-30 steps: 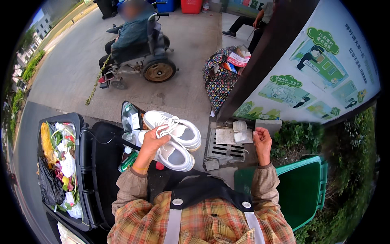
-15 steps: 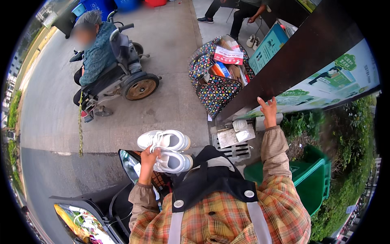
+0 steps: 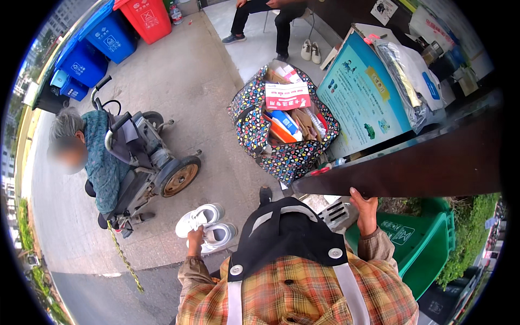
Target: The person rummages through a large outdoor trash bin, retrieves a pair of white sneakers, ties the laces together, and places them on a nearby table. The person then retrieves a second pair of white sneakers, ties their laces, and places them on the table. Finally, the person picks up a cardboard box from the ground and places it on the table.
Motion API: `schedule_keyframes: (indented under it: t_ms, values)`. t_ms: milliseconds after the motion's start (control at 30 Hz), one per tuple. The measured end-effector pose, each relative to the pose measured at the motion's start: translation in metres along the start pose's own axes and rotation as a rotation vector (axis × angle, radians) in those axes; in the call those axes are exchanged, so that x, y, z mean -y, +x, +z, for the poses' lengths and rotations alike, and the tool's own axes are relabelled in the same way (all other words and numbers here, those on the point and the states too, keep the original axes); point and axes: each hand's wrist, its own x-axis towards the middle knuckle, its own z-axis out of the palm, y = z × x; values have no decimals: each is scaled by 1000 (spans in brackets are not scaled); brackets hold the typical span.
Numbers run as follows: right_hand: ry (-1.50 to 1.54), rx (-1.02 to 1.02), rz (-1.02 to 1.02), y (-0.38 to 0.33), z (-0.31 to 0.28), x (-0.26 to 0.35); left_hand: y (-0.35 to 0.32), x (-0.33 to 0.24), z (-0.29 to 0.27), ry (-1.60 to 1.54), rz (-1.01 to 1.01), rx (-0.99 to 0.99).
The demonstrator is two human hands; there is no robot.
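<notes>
My left hand [image 3: 195,241] is closed on a pair of white sneakers [image 3: 194,218], gripping them near their inner sides and laces. The two shoes hang side by side above the pavement, soles away from me. My right hand [image 3: 365,214] is at the lower edge of a dark brown post [image 3: 395,176], with one finger stretched up against it. Its other fingers are partly hidden, and I see nothing held there. Just beyond the post's left end stands a patterned bag [image 3: 287,162] of cardboard and boxes, a red-and-white box [image 3: 287,95] on top.
To the left, a person sits in a wheelchair [image 3: 176,176]. Another person sits far ahead beside a pair of shoes [image 3: 311,51]. Blue bins [image 3: 111,35] and a red bin [image 3: 145,20] line the far left. A green bin [image 3: 417,249] and a drain grate [image 3: 334,213] are near my right.
My view has turned toward the right and moved forward. The sneakers stay in my left hand. My right hand has gone from fingers spread by the post to touching its edge.
</notes>
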Motion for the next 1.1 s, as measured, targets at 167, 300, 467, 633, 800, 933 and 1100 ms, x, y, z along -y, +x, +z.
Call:
schedule_keyframes:
  t_ms: [167,300,467,633,800,933,1100]
  values:
    - [9,-195,159,-8,13,17,85,-48,34,-158,27,51]
    - [7,-317,163,-7,25,27,142,-117,58,-134,0,-42]
    - [128,-618,191,-3,47,24,227,-186,67,-14,18,64]
    - [110,-858,113,13,84,22,279,-282,111,70,47,229]
    - [43,-1029,114,21,106,19,287,-425,179,157,162,404]
    - [-17,-1082,172,17,93,5,246,-556,246,154,307,516]
    - [-16,-1112,200,7,80,-18,191,-704,344,53,608,788]
